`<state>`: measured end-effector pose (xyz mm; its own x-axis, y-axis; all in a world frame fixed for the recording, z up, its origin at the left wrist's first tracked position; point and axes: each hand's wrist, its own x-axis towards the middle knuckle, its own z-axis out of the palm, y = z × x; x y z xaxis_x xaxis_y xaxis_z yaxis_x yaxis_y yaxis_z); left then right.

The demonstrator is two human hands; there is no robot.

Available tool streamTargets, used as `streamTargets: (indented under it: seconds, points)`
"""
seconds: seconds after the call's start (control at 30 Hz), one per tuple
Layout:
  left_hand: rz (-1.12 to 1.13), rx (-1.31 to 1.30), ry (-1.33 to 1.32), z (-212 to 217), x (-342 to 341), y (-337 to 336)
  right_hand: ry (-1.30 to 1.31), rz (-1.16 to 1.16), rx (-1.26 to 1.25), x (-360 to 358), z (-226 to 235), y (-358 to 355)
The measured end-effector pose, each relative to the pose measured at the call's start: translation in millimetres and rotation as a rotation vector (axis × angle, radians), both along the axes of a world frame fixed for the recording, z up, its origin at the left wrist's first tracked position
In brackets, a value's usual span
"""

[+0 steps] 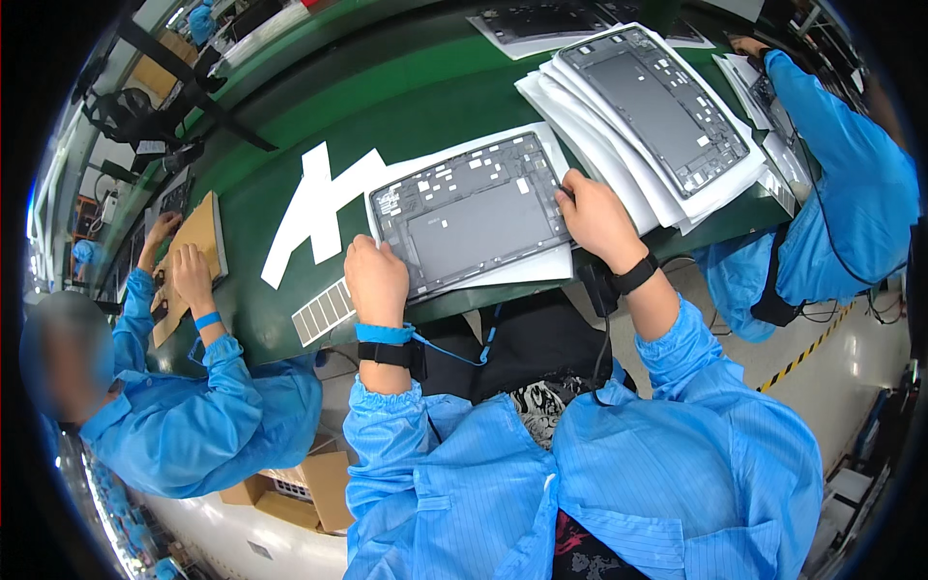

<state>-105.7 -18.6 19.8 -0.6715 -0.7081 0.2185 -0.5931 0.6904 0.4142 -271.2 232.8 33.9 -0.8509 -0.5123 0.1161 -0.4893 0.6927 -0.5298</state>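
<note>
A dark grey tablet back housing [483, 227] with many small white pads on its inner face lies over white sheets on the green bench. My left hand [377, 278] grips its lower left edge, fingers curled around it. At the right edge my right hand [594, 215] pinches the same housing between thumb and fingers. A blue wrist strap with a cord circles my left wrist, next to a black band. Beside my left hand lies a label strip [324, 312] with pale rectangles. The undersides of the housing and my gripping fingertips are hidden.
Right of the housing stands a stack of similar housings [667, 106] interleaved with white sheets. White paper strips [314, 208] cross on the green bench [261, 159]. Co-workers in blue sit at left, hands on a brown board [208, 232], and at right. A cardboard box [309, 488] stands on the floor.
</note>
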Motion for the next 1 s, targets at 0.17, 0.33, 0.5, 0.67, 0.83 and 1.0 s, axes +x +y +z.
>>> streamTargets:
  seconds: [0.17,0.33,0.5,0.67,0.83,1.0]
  points:
    - [0.036,0.008,-0.151,14.5,-5.8,0.8,-0.043,0.057,-0.08,0.6,1.1,10.2]
    - [0.032,-0.095,-0.209,21.1,-8.7,4.6,-0.004,0.033,-0.104,3.4,-2.3,11.9]
    - [-0.054,0.133,0.044,32.5,-3.7,-13.3,-0.052,-0.065,-0.166,2.1,2.2,15.2]
    - [-0.07,0.368,0.14,27.8,-5.5,-24.6,0.0,-0.088,-0.162,3.0,2.6,12.2]
    - [0.045,0.991,0.421,31.1,-8.0,-10.3,-0.014,-0.073,-0.085,13.3,-4.7,6.8]
    - [-0.177,1.04,0.393,75.5,-25.7,-31.1,-0.144,-0.133,-0.281,12.6,-3.5,8.7]
